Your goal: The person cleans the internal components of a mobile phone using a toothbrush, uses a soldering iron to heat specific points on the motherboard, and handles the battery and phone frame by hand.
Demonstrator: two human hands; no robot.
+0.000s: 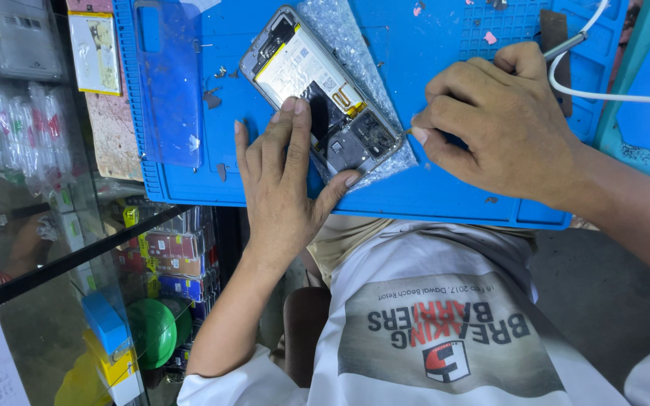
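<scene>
An opened phone (306, 71) with its back off lies tilted on a sheet of bubble wrap (340, 30) on a blue work mat (430, 195); its battery and circuit boards show. My left hand (283, 177) rests flat on the mat, fingertips pressing on the phone's lower part and thumb at its bottom corner. My right hand (502, 120) is closed around a thin metal tool (562, 46) with a white cable (611, 94); the tool's tip touches the phone's lower right edge.
A blue phone back cover (168, 83) lies on the mat's left side. Small scraps dot the mat. A glass display case (62, 256) to the left holds packaged parts and boxes. My white printed shirt fills the bottom.
</scene>
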